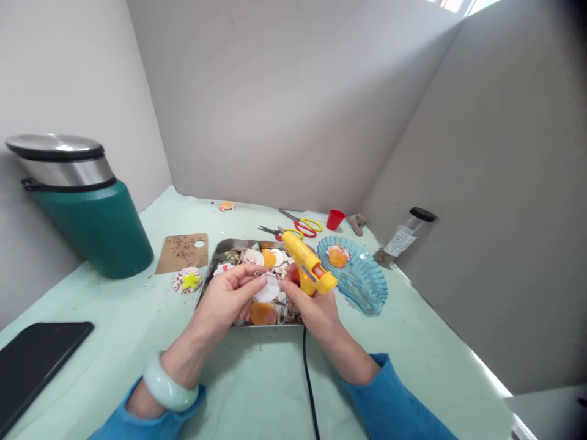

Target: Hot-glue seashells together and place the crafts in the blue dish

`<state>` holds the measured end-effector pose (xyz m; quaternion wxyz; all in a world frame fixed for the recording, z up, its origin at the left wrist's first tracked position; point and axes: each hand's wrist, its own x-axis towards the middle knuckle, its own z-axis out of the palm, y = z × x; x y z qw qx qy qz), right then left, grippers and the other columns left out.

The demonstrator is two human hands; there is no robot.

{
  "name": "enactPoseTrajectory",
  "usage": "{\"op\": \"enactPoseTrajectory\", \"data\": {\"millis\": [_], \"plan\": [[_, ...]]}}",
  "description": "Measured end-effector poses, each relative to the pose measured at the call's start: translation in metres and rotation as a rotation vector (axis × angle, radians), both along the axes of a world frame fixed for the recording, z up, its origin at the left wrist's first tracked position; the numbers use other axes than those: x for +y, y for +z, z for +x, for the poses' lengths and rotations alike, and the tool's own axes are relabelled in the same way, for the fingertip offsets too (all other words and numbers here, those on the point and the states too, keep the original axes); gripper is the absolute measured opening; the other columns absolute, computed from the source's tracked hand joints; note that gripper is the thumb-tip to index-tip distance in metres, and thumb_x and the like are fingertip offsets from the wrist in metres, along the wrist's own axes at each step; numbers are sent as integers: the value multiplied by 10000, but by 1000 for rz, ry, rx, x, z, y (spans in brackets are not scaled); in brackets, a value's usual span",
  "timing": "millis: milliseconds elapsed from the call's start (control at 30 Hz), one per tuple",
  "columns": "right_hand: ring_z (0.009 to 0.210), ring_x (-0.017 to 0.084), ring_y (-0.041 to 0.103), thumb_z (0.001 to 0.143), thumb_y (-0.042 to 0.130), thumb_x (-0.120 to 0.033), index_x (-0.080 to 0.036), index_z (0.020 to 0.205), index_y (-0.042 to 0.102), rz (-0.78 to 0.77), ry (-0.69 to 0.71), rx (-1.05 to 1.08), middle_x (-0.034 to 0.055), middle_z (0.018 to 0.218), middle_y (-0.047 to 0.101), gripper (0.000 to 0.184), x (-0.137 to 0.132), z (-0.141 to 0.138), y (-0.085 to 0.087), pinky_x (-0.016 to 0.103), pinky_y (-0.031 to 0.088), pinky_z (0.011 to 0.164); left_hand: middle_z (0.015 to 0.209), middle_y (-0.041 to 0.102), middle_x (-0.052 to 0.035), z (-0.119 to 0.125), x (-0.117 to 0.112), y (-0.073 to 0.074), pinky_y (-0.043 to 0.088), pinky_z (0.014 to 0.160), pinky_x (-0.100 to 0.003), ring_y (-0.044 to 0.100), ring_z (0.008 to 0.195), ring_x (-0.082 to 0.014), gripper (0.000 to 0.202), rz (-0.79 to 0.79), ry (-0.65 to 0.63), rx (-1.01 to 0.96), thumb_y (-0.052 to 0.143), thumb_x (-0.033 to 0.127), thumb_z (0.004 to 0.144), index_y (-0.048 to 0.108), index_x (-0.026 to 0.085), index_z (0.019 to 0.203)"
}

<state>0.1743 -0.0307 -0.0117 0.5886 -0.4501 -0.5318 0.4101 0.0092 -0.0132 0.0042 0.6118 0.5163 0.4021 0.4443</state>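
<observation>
Both of my hands are over a metal tray (pixel 211 269) filled with seashells. My left hand (pixel 233 296) is closed, its thumb and fingers pinching something small and thin that I cannot make out. My right hand (pixel 316 308) is wrapped around the handle of a yellow hot glue gun (pixel 305 256), whose nozzle points away and to the left. The right thumb and fingertips come close to the left fingertips. Beneath them, a white shell (pixel 266 292) shows between the hands, and an orange shell (pixel 263 313) lies nearer me in the tray.
A black cord (pixel 309 379) runs toward me. Right: a blue scalloped dish (pixel 367 281), a red cup (pixel 335 219), scissors (pixel 305 225), a lidded jar (pixel 406 235). Left: a green bottle (pixel 98 220), a phone (pixel 41 360), a brown card (pixel 181 252), a flower-topped disc (pixel 187 280).
</observation>
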Motion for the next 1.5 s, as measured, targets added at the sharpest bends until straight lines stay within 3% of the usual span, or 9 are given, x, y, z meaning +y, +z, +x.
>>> {"op": "enactPoseTrajectory", "data": {"millis": [400,1500], "plan": [[577,98,515,732,700,-277,-191,900,618,6,-38,47,-29,706,576,205,-3,-3,4,237,462,571,365,421,109,1,1,2,265,343,-142,322,313,-33,257,-5,9,7,696,369,730,588,151,812],[610,138,550,720,696,-282,-197,885,621,31,-87,-6,-7,709,601,200,-8,-5,8,282,487,609,341,509,60,2,-1,3,307,403,-176,407,307,-69,254,-32,6,119,675,400,730,596,161,765]]}}
